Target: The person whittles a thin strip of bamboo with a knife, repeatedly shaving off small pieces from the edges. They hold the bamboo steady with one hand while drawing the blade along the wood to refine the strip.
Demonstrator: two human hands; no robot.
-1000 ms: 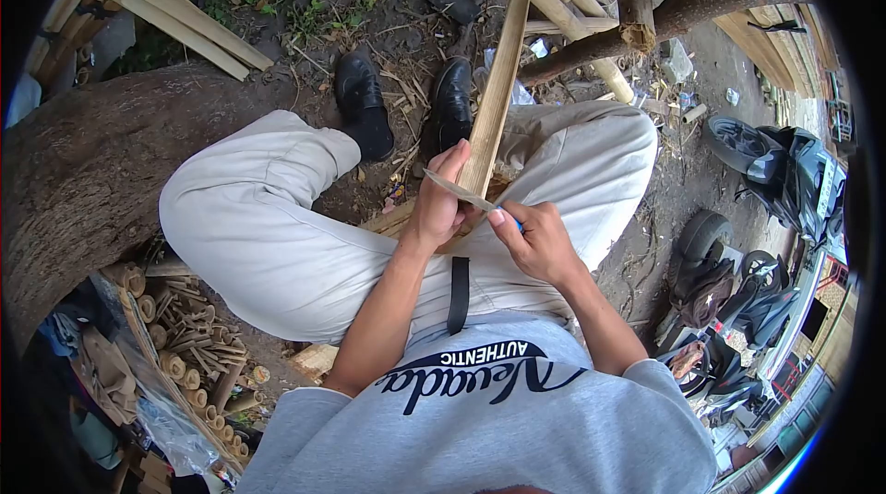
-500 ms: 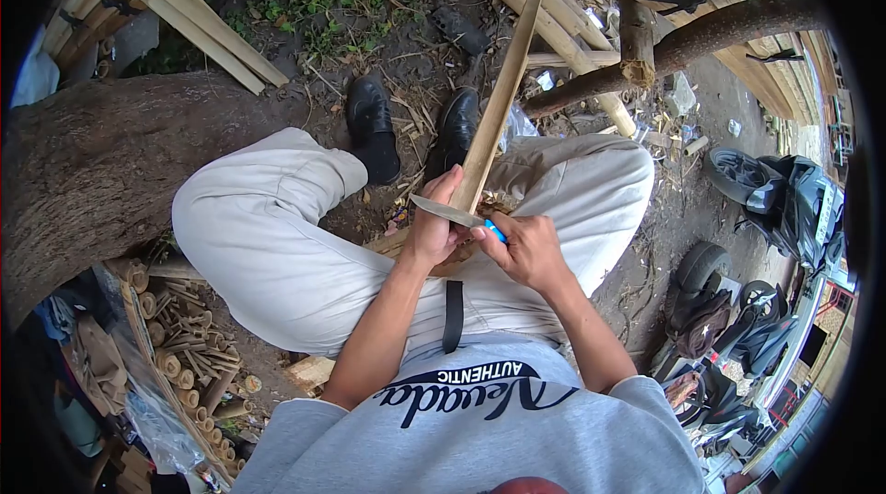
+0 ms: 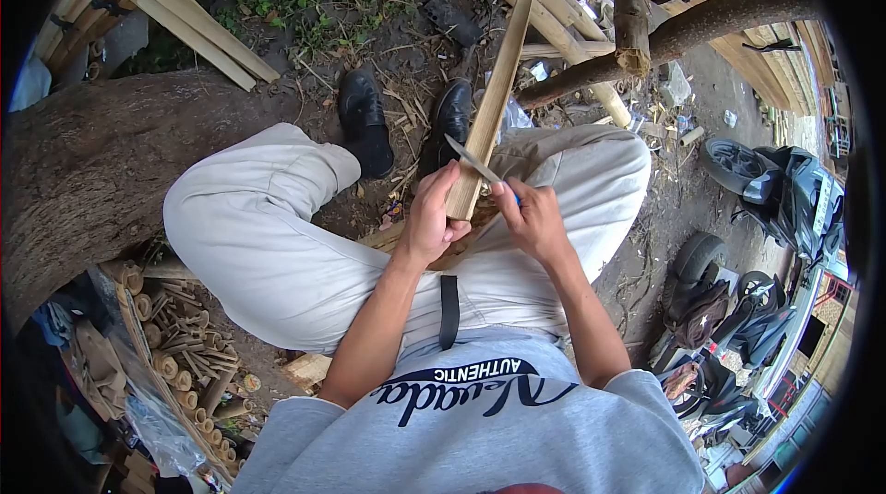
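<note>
My left hand (image 3: 431,220) is closed around the near end of a long bamboo strip (image 3: 498,93), which stretches forward between my knees and past my shoes. In my right hand (image 3: 534,223) is a knife (image 3: 472,158), gripped by its blue handle, most of which my fingers hide. The blade lies slantwise across the strip, just ahead of my left fingers, its tip pointing forward and left. At the near end the strip shows a pale, squared cut.
A thick trunk (image 3: 88,176) lies on the left. Below it, a crate holds cut bamboo pieces (image 3: 185,356). Bamboo poles (image 3: 572,28) and a branch (image 3: 720,28) are ahead to the right. Motorcycles (image 3: 784,199) stand at the far right.
The knife has moved forward along the strip from its near end, and the blade has turned to point more forward. The strip has rolled, showing another face. My right hand has shifted slightly forward.
</note>
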